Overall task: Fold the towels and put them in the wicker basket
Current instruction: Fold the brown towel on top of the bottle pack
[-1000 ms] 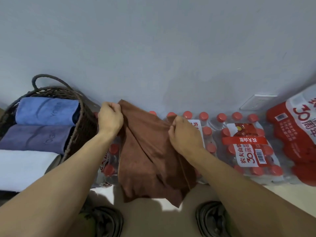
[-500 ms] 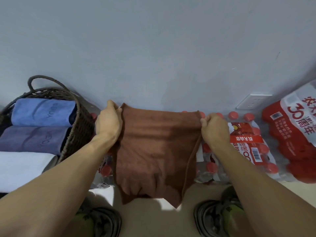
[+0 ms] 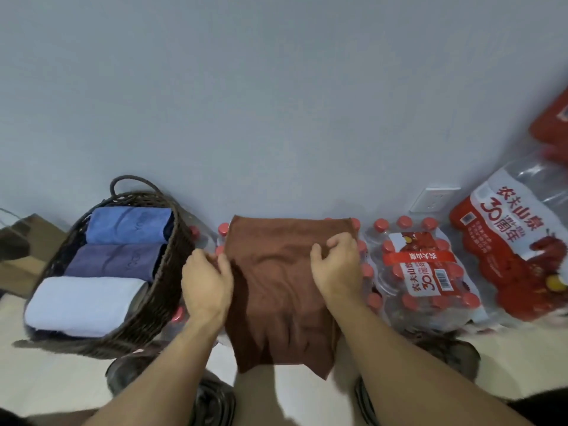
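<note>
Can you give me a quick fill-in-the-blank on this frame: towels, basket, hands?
1. The wicker basket already holds ___ folded towels.
2. The towel that both hands are gripping is ___ in colour.
3. The folded towel nearest the person in the basket is ___.
4. The bottles behind the brown towel have ___ caps.

The left hand and right hand both grip that towel.

Missing words: three; brown; white; red

Pale floor [image 3: 55, 385] along a grey wall, bearing a dark wicker basket [image 3: 153, 305] at left, shrink-wrapped packs of red-capped water bottles [image 3: 421, 281] in a row against the wall, a cardboard box [image 3: 30, 241] at far left, and two dark shoes [image 3: 212, 401] nearest.
</note>
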`<state>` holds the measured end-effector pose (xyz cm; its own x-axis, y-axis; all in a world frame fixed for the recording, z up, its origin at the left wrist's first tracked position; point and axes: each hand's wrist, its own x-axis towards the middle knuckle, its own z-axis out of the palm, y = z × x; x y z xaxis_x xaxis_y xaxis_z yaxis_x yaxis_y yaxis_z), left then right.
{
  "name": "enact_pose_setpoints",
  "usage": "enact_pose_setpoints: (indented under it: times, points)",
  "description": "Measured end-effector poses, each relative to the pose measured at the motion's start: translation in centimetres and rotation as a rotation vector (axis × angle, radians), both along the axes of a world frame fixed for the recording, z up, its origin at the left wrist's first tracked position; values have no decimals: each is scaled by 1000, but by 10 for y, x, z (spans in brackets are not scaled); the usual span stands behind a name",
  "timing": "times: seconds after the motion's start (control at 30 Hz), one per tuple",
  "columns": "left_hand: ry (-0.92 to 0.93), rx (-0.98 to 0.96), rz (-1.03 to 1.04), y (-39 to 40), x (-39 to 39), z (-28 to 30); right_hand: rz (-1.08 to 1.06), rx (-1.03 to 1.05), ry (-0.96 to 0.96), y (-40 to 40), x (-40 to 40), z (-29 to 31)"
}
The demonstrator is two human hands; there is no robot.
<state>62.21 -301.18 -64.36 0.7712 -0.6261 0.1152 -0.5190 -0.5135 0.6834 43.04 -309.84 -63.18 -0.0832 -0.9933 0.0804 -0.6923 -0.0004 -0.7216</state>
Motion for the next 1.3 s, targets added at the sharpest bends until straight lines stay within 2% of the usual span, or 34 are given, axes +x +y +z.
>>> enact_pose_setpoints:
  times: [0.07,0.13,0.2,0.3,0.33,0.43,0.57,0.73,0.83,0.93,1.0,1.07,1.13,1.17,1.2,1.27,1.3]
  points:
    - [80,-49,65,30,-20,-7,5,42,52,29,0,-3]
    - [233,-87,99,69,-42,-27,-56,80,187,56,-11,-11]
    - [342,-43,77,108,-62,-53,-84,100,295,76,-25,-20]
    - [587,34,116,126,-76,-75,-41,155,238,90,-46,-33]
    - [618,38,137,121,-74,-76,-33,172,188,91,-51,-34]
    - [631,58,113,100,-59,-70,-8,178,77,88,-60,-35]
    - [616,127,86,95,-43,-70,19,218,68,82,-72,-36]
    - [618,130,54,104,-38,-69,-106,258,-48,74,-83,-42]
    - [567,148,30,108,-30,-61,-227,243,-182,70,-88,-43]
    - [526,282,-15,104,-24,-45,-302,230,-277,71,-86,-43]
    - [523,363,-64,96,-20,-31,-362,198,-280,74,-84,-42]
    - [618,353,-77,87,-19,-13,-384,22,-157,77,-79,-38]
    - [831,251,-59,78,-21,6,-228,-177,-18,79,-62,-25]
    - [923,194,-51,74,-24,16,-82,-184,-36,79,-49,-15]
    - [1000,142,-44,69,-27,25,79,-84,-102,80,-34,-3]
    - [1148,60,-46,61,-31,40,415,309,-254,83,-3,19]
    - [1205,37,-53,58,-33,45,553,478,-264,86,8,25]
